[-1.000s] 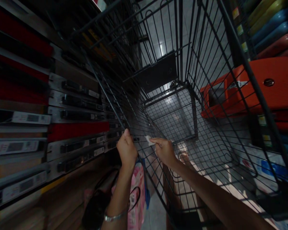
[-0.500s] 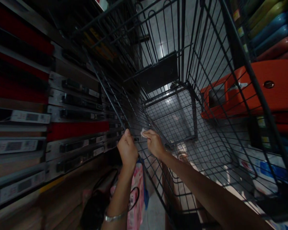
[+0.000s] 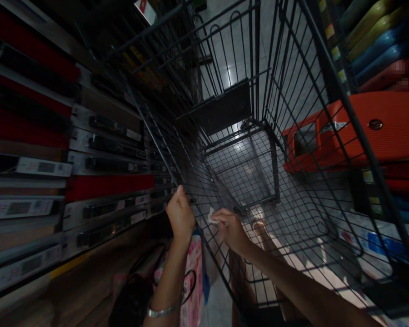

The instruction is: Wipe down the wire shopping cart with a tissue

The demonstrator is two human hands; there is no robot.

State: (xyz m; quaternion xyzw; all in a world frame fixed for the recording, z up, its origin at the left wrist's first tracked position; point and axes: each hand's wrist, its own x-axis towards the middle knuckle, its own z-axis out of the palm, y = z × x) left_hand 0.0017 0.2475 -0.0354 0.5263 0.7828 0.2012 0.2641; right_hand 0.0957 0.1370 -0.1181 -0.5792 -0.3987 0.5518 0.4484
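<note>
A dark wire shopping cart (image 3: 238, 170) fills the middle of the view, its basket open towards me. My left hand (image 3: 181, 215) is closed around the cart's left top rail, thumb up, with a silver bracelet at the wrist. Inside the basket, close to the left side wires, my right hand (image 3: 231, 229) pinches a small crumpled white tissue (image 3: 211, 216) between thumb and fingers. Whether the tissue touches the wires I cannot tell.
Shelves with price labels (image 3: 44, 167) and red strips line the left side. On the right stand an orange plastic item (image 3: 371, 129) and stacked coloured goods (image 3: 378, 43). A pink package (image 3: 192, 281) lies low beside my left forearm. Grey tiled floor shows through the wires.
My right hand has moved down and slightly right with the tissue, nearer to me along the basket's left side. The left hand keeps its grip on the rail.
</note>
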